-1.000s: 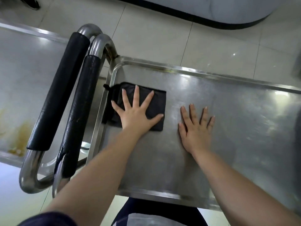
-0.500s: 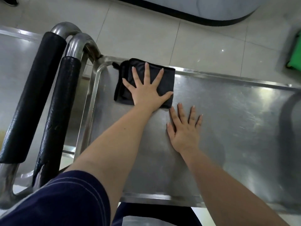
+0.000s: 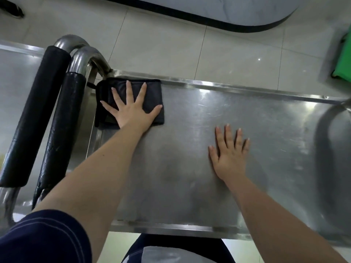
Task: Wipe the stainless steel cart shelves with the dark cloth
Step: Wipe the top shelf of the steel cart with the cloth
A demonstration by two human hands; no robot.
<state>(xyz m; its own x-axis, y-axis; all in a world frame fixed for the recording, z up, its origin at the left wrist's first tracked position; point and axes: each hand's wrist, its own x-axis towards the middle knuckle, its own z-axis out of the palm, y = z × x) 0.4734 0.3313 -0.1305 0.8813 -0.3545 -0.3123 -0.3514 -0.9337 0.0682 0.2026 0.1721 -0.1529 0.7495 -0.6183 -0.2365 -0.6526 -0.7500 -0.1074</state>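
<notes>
The cloth point(image 3: 152, 95), dark and folded, lies in the far left corner of the shelf point(image 3: 266, 141), in the upper left of the frame. Its far edge sits against the shelf's raised rim, and its left side bunches up at the corner, where a small loop sticks out.

The left grip point(image 3: 133, 112), a bare hand, lies flat on the cloth with the fingers straight and spread wide. It is released and presses down on the cloth rather than clasping it. The thumb reaches the cloth's right edge.

The right grip point(image 3: 229, 154), also a bare hand, lies palm down on the bare steel near the middle of the frame. Its fingers are straight and slightly apart. It is released and holds nothing, well apart from the cloth.

Two steel handles with black padding point(image 3: 64, 130) run down the left of the frame, just beside the cloth's corner. Further left is the steel top of a second cart point(image 3: 13, 76).

A dark blue sleeve point(image 3: 43, 238) fills the lower left. Pale floor tiles point(image 3: 171, 46) lie beyond the shelf, and a green thing point(image 3: 344, 61) shows at the right edge.
</notes>
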